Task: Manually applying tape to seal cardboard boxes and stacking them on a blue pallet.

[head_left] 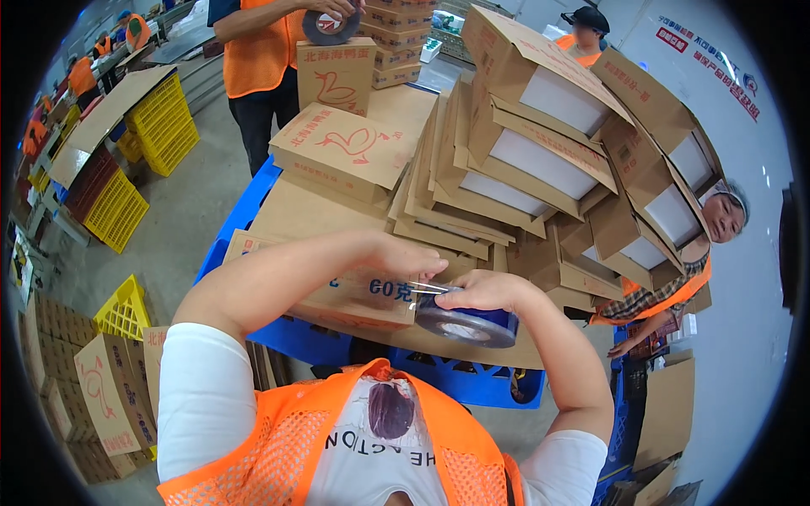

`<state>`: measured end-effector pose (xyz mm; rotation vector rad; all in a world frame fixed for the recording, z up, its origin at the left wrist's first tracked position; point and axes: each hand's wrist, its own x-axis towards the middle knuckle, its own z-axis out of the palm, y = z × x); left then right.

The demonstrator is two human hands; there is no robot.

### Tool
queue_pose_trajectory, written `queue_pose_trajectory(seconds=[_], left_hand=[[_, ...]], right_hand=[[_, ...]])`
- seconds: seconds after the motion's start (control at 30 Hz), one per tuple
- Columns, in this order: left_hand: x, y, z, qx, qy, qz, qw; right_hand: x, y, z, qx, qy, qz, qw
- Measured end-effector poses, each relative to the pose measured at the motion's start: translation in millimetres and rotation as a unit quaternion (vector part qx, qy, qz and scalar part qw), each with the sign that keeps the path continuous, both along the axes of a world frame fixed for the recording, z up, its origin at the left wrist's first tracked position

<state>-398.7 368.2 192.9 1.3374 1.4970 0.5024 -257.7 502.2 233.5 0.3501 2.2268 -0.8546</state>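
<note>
My right hand [498,291] grips a large roll of clear packing tape [468,329], its thumb over the near-top rim. A short shiny strip runs from the roll to beneath my left hand [409,257]. That hand is bent and closed at the strip, its fingertips partly hidden. Both hands are above the near edge of a brown carton [363,295] with red and blue printing, which lies in front of me on a cardboard-covered table.
Another closed carton [342,148] lies farther back. Open cartons [540,152] with white contents are stacked high at right. A co-worker in an orange vest [257,51] holds a tape roll [331,25] at far left. The table has a blue edge [236,211]; yellow crates [164,122] stand left.
</note>
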Motion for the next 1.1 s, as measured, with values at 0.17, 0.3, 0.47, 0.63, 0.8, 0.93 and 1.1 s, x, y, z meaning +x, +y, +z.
queue_pose_trajectory(seconds=[0.17,0.3,0.47,0.63,0.8,0.93,1.1], left_hand=[[-3.2,-0.9,-16.3,-0.01,-0.004,-0.001,1.0],[-0.1,-3.1,-4.5,-0.009,0.02,0.007,1.0],[5.7,-6.8,7.1,-0.054,0.008,0.018,0.998],[51.4,-35.1,13.4,0.068,0.471,-0.027,0.879],[50.1,-51.1,4.4,0.119,0.386,0.054,0.913],[46.3,-63.4,34.8,0.198,0.327,0.134,0.914],[41.8,-75.9,65.5,0.366,0.041,0.237,0.899]], right_hand=[[-6.2,4.5,-27.0,-0.044,-0.004,-0.02,0.999],[-13.3,6.7,-33.1,-0.041,-0.029,-0.029,0.998],[-19.2,12.2,-54.1,-0.056,-0.012,-0.023,0.998],[-18.8,29.0,-85.9,-0.058,0.009,0.025,0.998],[-11.7,17.0,-49.5,-0.081,-0.018,0.048,0.995],[1.4,51.5,2.2,-0.209,0.07,0.148,0.964],[47.6,75.8,102.6,-0.408,0.198,0.029,0.891]])
